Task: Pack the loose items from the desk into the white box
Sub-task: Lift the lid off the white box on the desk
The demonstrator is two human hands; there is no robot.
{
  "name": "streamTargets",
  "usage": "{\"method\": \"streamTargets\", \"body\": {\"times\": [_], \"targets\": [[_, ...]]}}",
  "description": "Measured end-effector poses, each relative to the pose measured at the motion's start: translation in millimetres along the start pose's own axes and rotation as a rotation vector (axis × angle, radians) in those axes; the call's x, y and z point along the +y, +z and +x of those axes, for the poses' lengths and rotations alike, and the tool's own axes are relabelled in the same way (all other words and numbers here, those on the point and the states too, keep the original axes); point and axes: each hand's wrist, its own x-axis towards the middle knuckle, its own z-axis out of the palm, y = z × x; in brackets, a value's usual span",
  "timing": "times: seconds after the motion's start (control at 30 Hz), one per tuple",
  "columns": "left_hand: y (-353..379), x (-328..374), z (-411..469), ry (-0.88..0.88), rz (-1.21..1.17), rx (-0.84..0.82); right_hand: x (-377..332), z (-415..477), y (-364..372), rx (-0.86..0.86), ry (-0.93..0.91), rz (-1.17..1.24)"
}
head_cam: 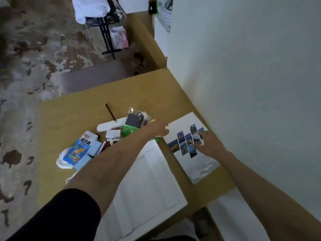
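A white book with small photos on its cover point(194, 150) lies on the wooden desk point(73, 119) by the wall. My left hand point(159, 130) is at the book's left edge, and whether it grips the book is unclear. My right hand point(208, 143) rests spread on the cover. The white box point(149, 185) sits near me under my left forearm. Loose items lie piled to the left: a blue snack packet point(79, 148), a white sock point(63, 161), a white tube-shaped thing point(112, 125), a black charger point(132, 120), a green packet point(129, 130) and a pencil point(110, 112).
The wall point(251, 75) runs close along the desk's right side. A patterned carpet point(26, 66) covers the floor to the left. Far back stand a black-legged stand with white cloth point(93, 11) and a dark bottle point(152, 6).
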Motion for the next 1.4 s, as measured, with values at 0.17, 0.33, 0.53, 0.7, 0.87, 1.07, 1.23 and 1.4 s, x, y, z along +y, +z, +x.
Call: {"method": "streamTargets", "body": {"times": [0.17, 0.33, 0.53, 0.7, 0.87, 1.07, 1.23, 1.4], "targets": [[15.1, 19.2, 48.3, -0.119, 0.095, -0.107, 37.2, 11.9, 30.1, -0.154, -0.081, -0.239], [22.3, 32.1, 74.4, -0.088, 0.006, 0.019, 50.2, 19.5, 43.5, -0.142, -0.077, -0.229], [5.0, 48.2, 95.8, -0.193, -0.311, -0.059, 49.9, 19.5, 41.7, -0.130, -0.070, -0.176], [-8.4, 56.0, 87.4, -0.207, -0.226, -0.159, 47.6, 20.3, 37.1, -0.114, -0.068, -0.104], [-21.1, 59.7, 41.6, -0.161, -0.147, -0.060, 36.0, 25.2, 17.1, 0.020, -0.085, 0.066], [-54.9, 59.8, -57.1, -0.024, -0.703, 0.273, 3.3, 43.7, -38.5, 0.098, -0.062, 0.445], [-79.9, 24.7, -151.4, -0.060, -0.951, 0.639, -33.2, 61.3, -93.7, 0.133, -0.080, 0.611], [-64.3, -15.4, -232.3, -0.162, -1.204, 0.930, -116.8, 60.2, -112.0, -0.255, -0.131, 1.076]]}}
